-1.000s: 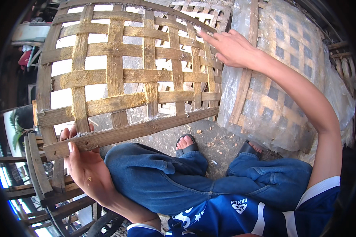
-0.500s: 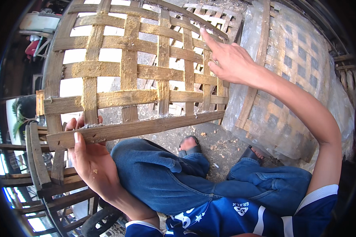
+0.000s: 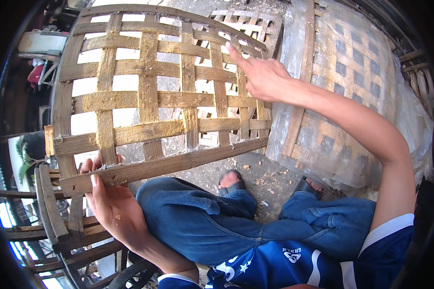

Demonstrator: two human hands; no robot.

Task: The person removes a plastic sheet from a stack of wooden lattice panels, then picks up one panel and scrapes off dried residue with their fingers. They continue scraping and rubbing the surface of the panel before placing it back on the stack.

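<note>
As the left hand (image 3: 116, 207) grips the woven frame (image 3: 149, 96), the right hand (image 3: 265, 77) points; a shirt (image 3: 277, 272) bears white lettering (image 3: 291, 250).

A woven wooden rack (image 3: 148, 98) was held at its near left corner in the left grip (image 3: 115, 207), tilted in front of the knees, its near edge rising toward the right. Flat brown strips crossed over and under one another, leaving roughly square gaps. A crumbly yellow crust (image 3: 152, 127) coated many of the strips, thickest around the middle and left, while other stretches showed bare grain. A plain batten (image 3: 178, 163) closed the near side, with pale fluff caught along its inner edge. The right grip (image 3: 260, 77), index finger outstretched, was over the right part.
</note>
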